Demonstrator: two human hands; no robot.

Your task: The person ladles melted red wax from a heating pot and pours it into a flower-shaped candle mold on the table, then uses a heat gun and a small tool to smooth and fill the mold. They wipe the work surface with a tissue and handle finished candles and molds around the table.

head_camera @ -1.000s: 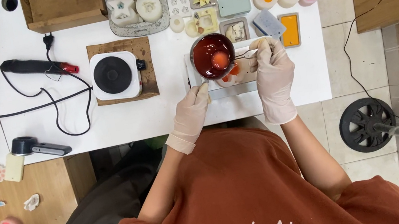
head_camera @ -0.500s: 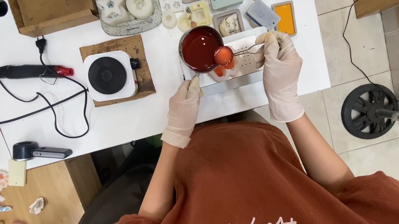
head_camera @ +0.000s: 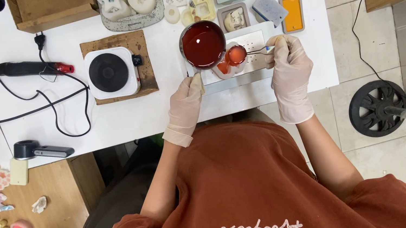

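Our right hand (head_camera: 289, 69), gloved, pinches the handle of a small spoon (head_camera: 237, 55) full of orange liquid, held over a white mold (head_camera: 226, 69) on the scale (head_camera: 257, 44). Our left hand (head_camera: 186, 103) grips the handle of the pot (head_camera: 203, 44) of red liquid, which stands touching the mold on the white table (head_camera: 121, 116).

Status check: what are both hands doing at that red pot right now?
Right hand holds spoon of orange liquid. Left hand grips the pot handle. Spoon over small mould. Nothing blocking.
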